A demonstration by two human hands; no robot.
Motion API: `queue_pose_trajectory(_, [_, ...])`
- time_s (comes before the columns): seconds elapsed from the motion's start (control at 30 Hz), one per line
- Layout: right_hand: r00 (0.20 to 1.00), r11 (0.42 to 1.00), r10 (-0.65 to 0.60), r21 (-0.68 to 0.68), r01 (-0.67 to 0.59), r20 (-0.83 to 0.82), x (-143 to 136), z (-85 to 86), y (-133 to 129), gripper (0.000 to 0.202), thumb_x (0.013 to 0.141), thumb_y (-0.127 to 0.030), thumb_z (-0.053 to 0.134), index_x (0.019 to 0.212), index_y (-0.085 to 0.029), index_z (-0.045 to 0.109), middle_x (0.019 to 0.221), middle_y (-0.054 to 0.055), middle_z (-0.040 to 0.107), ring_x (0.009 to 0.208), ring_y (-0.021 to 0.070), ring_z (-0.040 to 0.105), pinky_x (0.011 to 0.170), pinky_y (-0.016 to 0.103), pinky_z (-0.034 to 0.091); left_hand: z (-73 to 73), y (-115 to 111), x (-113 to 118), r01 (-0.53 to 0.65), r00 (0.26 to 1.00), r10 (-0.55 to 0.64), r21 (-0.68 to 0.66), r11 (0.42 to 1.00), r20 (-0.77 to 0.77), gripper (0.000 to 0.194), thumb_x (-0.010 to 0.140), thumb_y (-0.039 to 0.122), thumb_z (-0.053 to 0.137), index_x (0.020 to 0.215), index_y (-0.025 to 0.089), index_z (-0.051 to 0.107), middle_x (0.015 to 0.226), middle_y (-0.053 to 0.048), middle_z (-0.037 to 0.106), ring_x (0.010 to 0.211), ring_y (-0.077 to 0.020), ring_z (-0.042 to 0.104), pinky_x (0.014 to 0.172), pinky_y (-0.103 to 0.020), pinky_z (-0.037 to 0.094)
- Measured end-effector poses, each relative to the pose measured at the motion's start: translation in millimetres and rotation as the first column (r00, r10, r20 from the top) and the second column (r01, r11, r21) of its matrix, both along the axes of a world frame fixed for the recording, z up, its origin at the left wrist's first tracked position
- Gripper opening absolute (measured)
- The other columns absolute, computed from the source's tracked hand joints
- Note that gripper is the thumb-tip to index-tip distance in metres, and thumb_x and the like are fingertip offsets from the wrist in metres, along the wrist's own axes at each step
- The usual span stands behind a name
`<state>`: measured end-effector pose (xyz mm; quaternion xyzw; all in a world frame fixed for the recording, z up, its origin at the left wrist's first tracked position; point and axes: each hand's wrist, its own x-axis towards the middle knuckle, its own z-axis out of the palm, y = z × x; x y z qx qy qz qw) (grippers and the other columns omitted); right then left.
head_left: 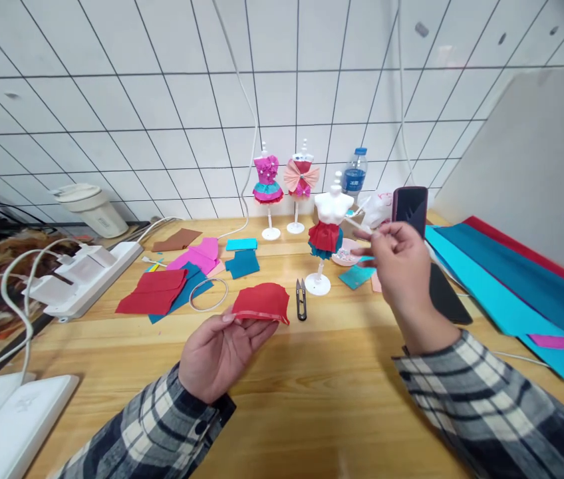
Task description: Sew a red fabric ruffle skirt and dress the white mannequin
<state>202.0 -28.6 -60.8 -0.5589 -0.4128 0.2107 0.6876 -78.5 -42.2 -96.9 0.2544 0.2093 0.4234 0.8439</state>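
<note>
Cloth [262,303] pinched in half-open left hand [225,352], white stick [358,225] in pinched right hand [402,266], dress forms [332,209] toward counter's [282,399] back edge

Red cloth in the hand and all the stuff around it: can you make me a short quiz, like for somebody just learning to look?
1. True or false: the left hand holds blue cloth.
2. What tool lies just right of the held cloth in the picture?
3. Fill in the number: ____ dress forms stand on the table.

Key:
1. False; the held cloth is red.
2. Snips.
3. Three.
</note>
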Motion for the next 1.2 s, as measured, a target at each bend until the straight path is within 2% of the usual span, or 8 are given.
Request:
queue_pose_trajectory(0.2, [0.832, 0.909, -0.380, -0.002, 0.416, 0.403, 50, 7.6, 83, 0.016, 0.083, -0.027, 0.050, 0.095, -0.021, 0.058, 0.092, 0.007, 0.074, 0.072, 0.0176, 0.069, 0.064, 0.029, 0.052, -1.8, -1, -2, 0.043, 0.999, -0.043, 0.013, 0.999, 0.019, 0.022, 0.081, 0.021, 0.052, 0.087, 0.017, 0.074, 0.112, -0.009, 0.075, 0.109, -0.0236, 0.068, 0.109, -0.043, 0.042])
queue_pose_trajectory(0.33, [0.670, 0.874, -0.275, -0.112, 0.474, 0.689, 70, -8.8, 110, 0.021, 0.080, -0.031, 0.058, 0.090, -0.019, 0.071, 0.090, 0.010, 0.074, 0.086, 0.0243, 0.065, 0.073, 0.034, 0.048, -5.1, -2, -2, 0.075, 0.996, -0.076, 0.017, 0.997, 0.036, 0.025, 0.082, 0.022, 0.053, 0.095, 0.016, 0.073, 0.115, -0.009, 0.073, 0.110, -0.0236, 0.067, 0.108, -0.042, 0.042])
queue_pose_trajectory(0.53, [0.554, 0.861, -0.158, -0.160, 0.482, 0.818, 91, -22.9, 111, 0.026, 0.082, -0.027, 0.055, 0.094, -0.020, 0.076, 0.094, 0.011, 0.072, 0.092, 0.0269, 0.060, 0.078, 0.038, 0.044, -7.1, -3, 1, 0.108, 0.992, -0.106, -0.019, 0.994, 0.061, 0.025, 0.082, 0.020, 0.052, 0.094, 0.014, 0.073, 0.115, -0.010, 0.073, 0.109, -0.0228, 0.068, 0.104, -0.039, 0.046])
queue_pose_trajectory(0.7, [0.667, 0.841, -0.494, 0.113, 0.529, 0.557, 62, -31.3, 60, 0.026, 0.084, -0.032, 0.051, 0.099, -0.018, 0.066, 0.096, 0.011, 0.066, 0.090, 0.0241, 0.060, 0.084, 0.039, 0.045, -7.8, -3, 1, 0.096, 0.992, -0.091, -0.066, 0.993, 0.084, 0.025, 0.080, 0.020, 0.051, 0.087, 0.013, 0.074, 0.112, -0.010, 0.075, 0.108, -0.0238, 0.068, 0.104, -0.039, 0.047])
queue_pose_trajectory(0.8, [0.969, 0.997, -0.061, -0.021, 0.068, 0.241, 9, -44.9, 8, 0.028, 0.086, -0.043, 0.052, 0.102, -0.022, 0.061, 0.100, 0.009, 0.065, 0.088, 0.0218, 0.061, 0.077, 0.037, 0.049, -7.3, -2, 0, 0.117, 0.985, -0.106, -0.083, 0.990, 0.133, 0.024, 0.078, 0.020, 0.051, 0.084, 0.014, 0.073, 0.110, -0.009, 0.075, 0.104, -0.0228, 0.070, 0.101, -0.039, 0.050])
queue_pose_trajectory(0.9, [0.789, 0.774, 0.552, -0.188, -0.605, -0.270, -46, -54.6, -35, 0.058, 0.078, -0.052, 0.068, 0.127, -0.026, 0.054, 0.127, 0.011, 0.061, 0.112, 0.0236, 0.060, 0.092, 0.040, 0.048, -4.4, -4, -1, 0.131, 0.976, -0.115, -0.078, 0.988, 0.184, 0.023, 0.077, 0.022, 0.052, 0.082, 0.015, 0.073, 0.109, -0.008, 0.076, 0.104, -0.0220, 0.070, 0.099, -0.037, 0.052])
queue_pose_trajectory(1.03, [0.385, 0.467, 0.642, -0.061, -0.882, -0.662, -77, -56.5, -53, 0.070, 0.074, -0.060, 0.071, 0.133, -0.027, 0.052, 0.126, 0.010, 0.063, 0.115, 0.0218, 0.060, 0.098, 0.038, 0.045, -1.7, -8, 3, 0.134, 0.978, -0.119, -0.078, 0.988, 0.172, 0.022, 0.076, 0.022, 0.053, 0.084, 0.016, 0.072, 0.105, -0.007, 0.077, 0.106, -0.0212, 0.069, 0.100, -0.036, 0.051])
queue_pose_trajectory(1.2, [0.461, 0.555, 0.569, -0.095, -0.826, -0.681, -57, -58.4, -45, 0.067, 0.064, -0.031, 0.085, 0.124, -0.025, 0.055, 0.105, 0.002, 0.070, 0.084, 0.0140, 0.066, 0.076, 0.027, 0.052, -11.2, 1, 0, 0.152, 0.987, -0.148, 0.060, 0.987, -0.062, 0.022, 0.075, 0.021, 0.058, 0.092, 0.014, 0.071, 0.110, -0.009, 0.074, 0.107, -0.0233, 0.067, 0.103, -0.038, 0.047])
